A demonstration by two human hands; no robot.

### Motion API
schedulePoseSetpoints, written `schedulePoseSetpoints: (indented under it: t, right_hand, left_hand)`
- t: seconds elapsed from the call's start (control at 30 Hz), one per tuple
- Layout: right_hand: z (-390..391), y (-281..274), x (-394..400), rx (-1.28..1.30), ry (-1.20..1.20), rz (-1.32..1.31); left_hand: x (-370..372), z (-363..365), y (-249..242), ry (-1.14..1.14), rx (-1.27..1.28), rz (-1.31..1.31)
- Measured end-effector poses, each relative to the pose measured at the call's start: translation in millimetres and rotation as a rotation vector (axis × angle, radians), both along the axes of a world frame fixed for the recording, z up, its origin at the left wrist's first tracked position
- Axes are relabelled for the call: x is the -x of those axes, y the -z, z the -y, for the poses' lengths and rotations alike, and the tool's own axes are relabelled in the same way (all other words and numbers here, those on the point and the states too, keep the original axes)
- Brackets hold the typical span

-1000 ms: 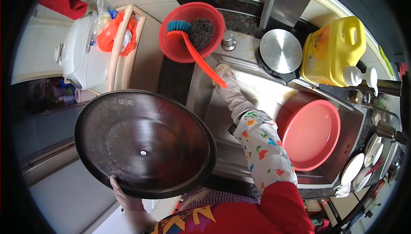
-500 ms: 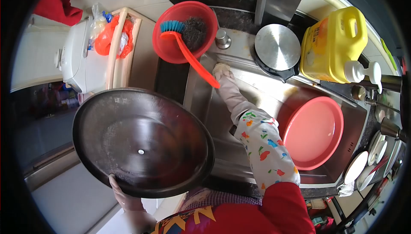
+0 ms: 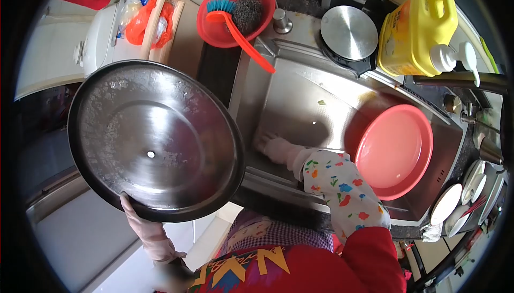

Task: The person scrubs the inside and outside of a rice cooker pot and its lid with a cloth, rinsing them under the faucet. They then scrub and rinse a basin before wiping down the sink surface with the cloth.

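So the left hand [image 3: 147, 232] has a big dark lid [image 3: 155, 132] by its lower edge, thumb on the face you can see, other fingers hidden behind it. It's gripping pretty firmly by the look of it. The lid is tilted up, out to the left of the sink [image 3: 292, 97], with 1 small white spot in the middle and pale scuffs all over.

The right hand [image 3: 272, 147] is down in the sink near its left wall, sleeve covered in a flowery print. It's kinda blurry, so I can't tell if those fingers are spread or pinching anything.

There's 1 pink basin [image 3: 405, 107] in the right part of the sink. On the surface [image 3: 216, 79] behind, a red bowl [image 3: 214, 36] holds a clump of steel wool [image 3: 248, 14] plus the bristle end of a brush [image 3: 250, 49], whose orange handle pokes out over the sink corner. Further right there's a yellow jug [image 3: 415, 30] with a white pump, and some plates [image 3: 446, 204] off at the far right.
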State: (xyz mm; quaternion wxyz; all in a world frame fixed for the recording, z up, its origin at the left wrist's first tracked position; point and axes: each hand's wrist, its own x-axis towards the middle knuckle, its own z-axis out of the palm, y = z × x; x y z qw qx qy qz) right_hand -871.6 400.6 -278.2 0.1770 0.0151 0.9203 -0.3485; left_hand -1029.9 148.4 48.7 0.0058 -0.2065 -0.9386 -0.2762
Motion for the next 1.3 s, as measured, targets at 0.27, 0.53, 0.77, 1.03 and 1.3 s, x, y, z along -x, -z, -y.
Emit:
schedulePoseSetpoints:
  t: [0.27, 0.53, 0.77, 1.03, 1.3]
  right_hand:
    - [-2, 1, 27, 0.944, 0.182, 0.275]
    - [26, 35, 25, 0.461, 0.146, 0.112]
    - [5, -25, 13, 1.156, 0.174, 0.131]
    - [-15, -2, 7, 0.51, 0.059, 0.059]
    - [11, 51, 29, 0.679, 0.536, 0.037]
  left_hand:
    - [-24, 8, -1, -0.135, -0.252, 0.164]
    - [-3, 34, -10, -0.265, -0.326, 0.173]
    - [8, 29, 5, -0.177, -0.172, 0.088]
    - [2, 9, 13, -0.197, -0.212, 0.086]
    - [-4, 18, 15, -0.307, -0.535, 0.262]
